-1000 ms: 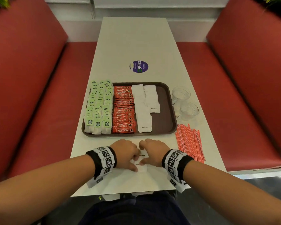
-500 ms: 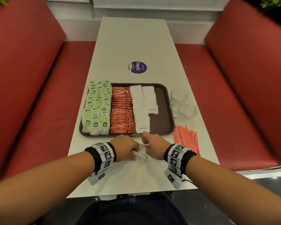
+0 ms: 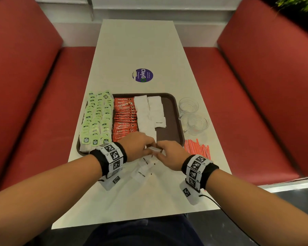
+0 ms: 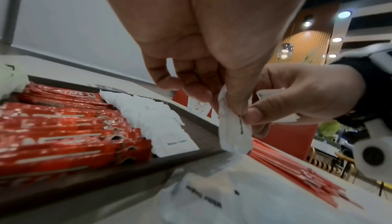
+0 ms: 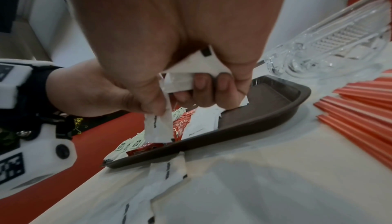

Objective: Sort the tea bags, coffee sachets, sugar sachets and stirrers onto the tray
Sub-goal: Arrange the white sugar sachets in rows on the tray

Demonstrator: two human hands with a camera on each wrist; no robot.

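A brown tray [image 3: 174,107] holds rows of green tea bags [image 3: 96,121], red coffee sachets [image 3: 124,118] and white sugar sachets [image 3: 146,114]. Both hands meet just above the tray's near edge. My left hand [image 3: 140,148] pinches one white sugar sachet [image 4: 233,130] that hangs down from thumb and fingers. My right hand [image 3: 169,155] grips a small bunch of sugar sachets [image 5: 186,75] in its curled fingers. More loose sugar sachets [image 3: 142,173] lie on the table under my wrists. Orange stirrers [image 3: 197,148] lie on the table right of the tray.
Two clear glass cups [image 3: 188,105] [image 3: 197,123] stand right of the tray, beyond the stirrers. A round purple sticker [image 3: 142,75] marks the white table farther out. Red benches [image 3: 34,103] run along both sides. The tray's right part is bare.
Both hands have moved forward from the loose pile near the table's front to the tray's near edge, lifting sugar sachets with them. Some sachets stayed on the table.
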